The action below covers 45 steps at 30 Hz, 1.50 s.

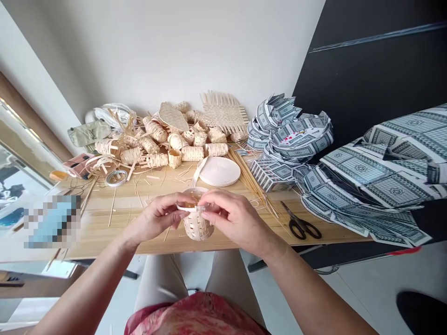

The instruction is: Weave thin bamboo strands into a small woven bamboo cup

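Observation:
A small woven basket of pale strips hangs between my hands near the table's front edge. My left hand pinches its rim on the left, thumb outside and fingers over the top. On the right side of the rim, my right hand pinches too, its fingertips close to the left ones. White ribbon runs along the rim under my fingers. Behind the basket lies a flat roll of white ribbon, and a loose end of it reaches towards the rim.
Many small woven baskets are heaped along the wall. Scissors lie at the right, beside folded-card pieces. A roll of tape and thin strips are scattered at the left of the wooden table.

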Available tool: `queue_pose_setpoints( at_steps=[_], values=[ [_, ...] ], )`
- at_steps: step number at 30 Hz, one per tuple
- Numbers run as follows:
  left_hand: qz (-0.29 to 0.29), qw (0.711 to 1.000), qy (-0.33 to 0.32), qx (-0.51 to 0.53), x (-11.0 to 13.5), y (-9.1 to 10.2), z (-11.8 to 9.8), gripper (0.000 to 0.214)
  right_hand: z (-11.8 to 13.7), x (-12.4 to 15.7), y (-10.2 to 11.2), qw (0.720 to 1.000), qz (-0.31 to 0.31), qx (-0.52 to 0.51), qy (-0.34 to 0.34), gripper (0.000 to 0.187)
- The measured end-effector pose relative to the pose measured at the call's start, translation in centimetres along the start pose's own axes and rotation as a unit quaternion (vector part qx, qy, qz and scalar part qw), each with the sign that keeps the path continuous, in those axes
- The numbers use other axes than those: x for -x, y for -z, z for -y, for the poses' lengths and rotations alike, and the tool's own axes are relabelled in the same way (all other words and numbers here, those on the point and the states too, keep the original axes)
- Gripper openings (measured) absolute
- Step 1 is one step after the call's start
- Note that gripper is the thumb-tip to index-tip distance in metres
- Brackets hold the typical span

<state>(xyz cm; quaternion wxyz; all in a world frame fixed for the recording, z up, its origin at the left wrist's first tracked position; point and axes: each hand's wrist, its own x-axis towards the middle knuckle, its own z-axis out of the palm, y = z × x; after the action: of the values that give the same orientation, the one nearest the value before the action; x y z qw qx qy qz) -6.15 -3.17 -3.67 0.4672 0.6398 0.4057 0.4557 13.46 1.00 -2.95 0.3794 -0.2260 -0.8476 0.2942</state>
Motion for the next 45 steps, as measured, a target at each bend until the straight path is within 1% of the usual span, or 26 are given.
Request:
queue_pose_setpoints(
  at_steps=[2,4,8,10,14,17,20,22,24,28,33,35,36,38,39,40,41,42,45],
  values=[
    [0.001,1.0,0.004,-0.007,0.1,0.0,0.0,0.02,-0.1,0.0,-0.3,0.999,-0.008,0.008,-0.032,0.015],
    [0.005,1.0,0.007,-0.022,0.2,0.1,0.1,0.021,-0.2,0.0,-0.5,0.999,-0.015,0.02,-0.046,0.015],
    [-0.007,0.999,0.005,-0.048,0.2,0.2,0.4,0.023,0.1,-0.1,-1.0,0.998,-0.024,0.052,-0.027,0.02],
    [-0.019,0.998,0.005,-0.062,0.1,0.1,0.5,0.03,0.3,-0.2,-1.3,0.997,-0.026,0.069,-0.023,0.022],
    [-0.023,0.997,0.007,-0.073,-0.2,-0.2,0.6,0.036,0.6,-0.5,-1.9,0.994,-0.026,0.098,-0.046,0.022],
    [-0.038,0.998,0.018,-0.045,-0.4,-0.5,0.7,0.03,0.9,-0.9,-2.1,0.993,-0.026,0.103,-0.058,0.024],
    [-0.056,0.998,0.031,0.007,-0.5,-0.6,0.9,0.023,1.2,-1.3,-2.0,0.993,-0.022,0.085,-0.08,0.022],
    [-0.066,0.996,0.026,0.048,-0.4,-0.5,1.2,0.018,1.3,-1.4,-1.9,0.993,-0.021,0.066,-0.1,0.02],
    [-0.072,0.994,0.013,0.076,-0.2,-0.4,1.6,0.018,1.4,-1.5,-1.7,0.992,-0.021,0.051,-0.111,0.02],
    [-0.079,0.994,0.005,0.072,0.2,-0.2,2.0,0.019,1.6,-1.6,-1.8,0.992,-0.018,0.035,-0.117,0.022],
    [-0.103,0.992,0.007,0.07,0.4,-0.1,1.7,0.017,1.6,-1.7,-2.3,0.994,-0.017,0.034,-0.106,0.021],
    [-0.108,0.992,-0.001,0.058,0.4,0.2,1.4,0.015,1.3,-1.6,-1.8,0.995,-0.028,0.033,-0.092,0.022],
    [-0.113,0.992,-0.008,0.047,0.4,0.4,1.1,0.014,1.0,-1.4,-1.2,0.995,-0.043,0.038,-0.086,0.023],
    [-0.13,0.991,-0.023,0.019,0.5,1.2,0.6,0.014,0.1,-0.8,0.5,0.99,-0.08,0.073,-0.09,0.022],
    [-0.139,0.99,-0.031,0.009,0.5,1.6,0.4,0.015,-0.5,-0.4,1.5,0.985,-0.089,0.105,-0.101,0.018],
    [-0.142,0.989,-0.033,-0.001,0.6,2.1,0.3,0.016,-1.2,0.0,2.5,0.979,-0.084,0.144,-0.118,0.012],
    [-0.142,0.989,-0.038,-0.012,0.6,2.6,0.2,0.017,-1.9,0.6,3.4,0.97,-0.065,0.189,-0.139,0.009],
    [-0.137,0.989,-0.046,-0.025,0.7,3.1,0.3,0.019,-2.7,1.1,4.2,0.958,-0.034,0.236,-0.16,0.011],
    [-0.115,0.988,-0.075,-0.067,0.8,4.4,0.5,0.024,-4.9,2.8,5.5,0.912,0.082,0.342,-0.212,0.02]
  ],
)
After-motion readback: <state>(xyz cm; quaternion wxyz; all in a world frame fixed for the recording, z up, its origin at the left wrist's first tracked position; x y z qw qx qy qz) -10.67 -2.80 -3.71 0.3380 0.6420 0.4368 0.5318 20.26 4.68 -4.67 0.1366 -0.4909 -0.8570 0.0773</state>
